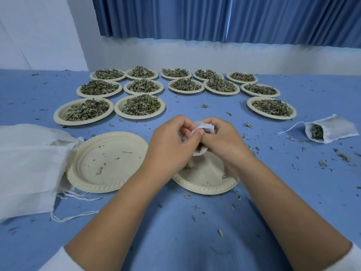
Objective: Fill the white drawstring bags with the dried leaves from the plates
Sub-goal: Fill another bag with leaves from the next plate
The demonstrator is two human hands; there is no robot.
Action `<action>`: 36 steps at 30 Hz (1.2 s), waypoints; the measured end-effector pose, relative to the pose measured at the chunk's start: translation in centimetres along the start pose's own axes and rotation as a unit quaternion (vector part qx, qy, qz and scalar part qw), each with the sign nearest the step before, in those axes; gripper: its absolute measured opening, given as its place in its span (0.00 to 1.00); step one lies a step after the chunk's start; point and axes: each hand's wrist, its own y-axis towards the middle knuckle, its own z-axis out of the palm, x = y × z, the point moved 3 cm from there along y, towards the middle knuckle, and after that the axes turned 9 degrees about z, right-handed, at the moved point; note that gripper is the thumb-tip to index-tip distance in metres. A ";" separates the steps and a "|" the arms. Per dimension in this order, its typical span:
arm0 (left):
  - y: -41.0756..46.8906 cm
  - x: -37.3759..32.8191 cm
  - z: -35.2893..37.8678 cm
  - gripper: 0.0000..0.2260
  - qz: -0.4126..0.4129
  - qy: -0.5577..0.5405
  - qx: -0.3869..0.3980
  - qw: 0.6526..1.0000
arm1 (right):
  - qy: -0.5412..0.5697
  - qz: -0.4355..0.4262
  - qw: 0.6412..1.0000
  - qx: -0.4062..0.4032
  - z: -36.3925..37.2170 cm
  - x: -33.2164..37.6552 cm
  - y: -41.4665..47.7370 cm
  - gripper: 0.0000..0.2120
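White drawstring bag (204,126), crumpled, stands roughly upright above the near plate (205,185); fingers of left hand (172,142) and right hand (224,140) pinch it; mouth direction unclear.

One wide-angle view, worn on the person's head, looks forward and down over the blue table (175,231). The left hand (170,143) and right hand (224,141) sit close at centre; a curtain (195,16) closes the far side.

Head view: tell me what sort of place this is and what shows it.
Probably an indoor workroom set up for hand-packing herbs: a blue-covered table carries rows of plates heaped with dried leaves, a pile of empty white bags lies at its left, and blue curtains hang behind.
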 end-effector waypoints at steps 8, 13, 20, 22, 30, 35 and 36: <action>0.9 1.6 -0.6 0.05 -0.080 -0.083 -0.066 0.991 | -0.020 0.056 0.985 0.161 -3.2 1.7 -0.5 0.12; 1.0 1.9 -0.6 0.05 -0.108 -0.135 -0.070 0.982 | -0.257 0.008 0.955 0.148 -5.0 2.2 -1.5 0.07; 1.0 2.2 -0.4 0.05 -0.112 -0.138 -0.057 0.982 | -0.437 0.045 0.879 0.183 -4.6 1.9 -2.8 0.06; 1.0 2.2 -0.4 0.05 -0.113 -0.142 -0.058 0.982 | -0.450 0.054 0.874 0.178 -4.6 1.8 -2.9 0.08; 0.9 2.0 -0.5 0.05 -0.117 -0.145 -0.064 0.980 | -0.513 0.032 0.842 0.162 -3.5 1.0 -2.8 0.09; 0.9 1.9 -0.7 0.05 -0.110 -0.148 -0.080 0.980 | -0.430 -0.046 0.890 0.147 -0.5 0.8 -2.5 0.09; 0.9 1.9 -0.7 0.05 -0.109 -0.150 -0.081 0.979 | -0.413 -0.071 0.897 0.143 0.3 0.7 -2.4 0.10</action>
